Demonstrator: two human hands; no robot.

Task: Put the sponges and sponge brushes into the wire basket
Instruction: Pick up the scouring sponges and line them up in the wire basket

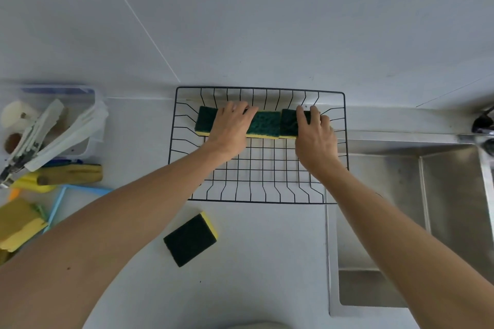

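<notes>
- Worktop (267, 262): pale, sink (401, 222) at the right w/ tap just in view.
- Wire basket (260, 201): black, sits on the worktop against the back wall, left of the sink. Near half of its floor is bare.
- Row of sponges (264, 124), green side up, yellow foam below, lying along the basket's far side. Looks like 3 side by side; count not certain, hands cover the joins.
- Left hand (232, 125): flat, palm down on the left part of the row, fingers spread, pressing, not pinching.
- Right hand (314, 132): fingers curled over the right-end sponge (288, 123), loose clasp on it; cannot tell how firm.
- Step, imo: seating/aligning sponges in the basket, i.e. mid-task.
- Loose sponge (190, 239): on the worktop just in front of the basket, untouched. Prob. next pick: let go, reach back, drop it in the bare near half.
- Far left: more yellow sponges (16, 224), a long yellow thing (69, 173), maybe a brush, and a clear tub (53, 125) of utensils. Those need a longer reach w/ the left hand.
</notes>
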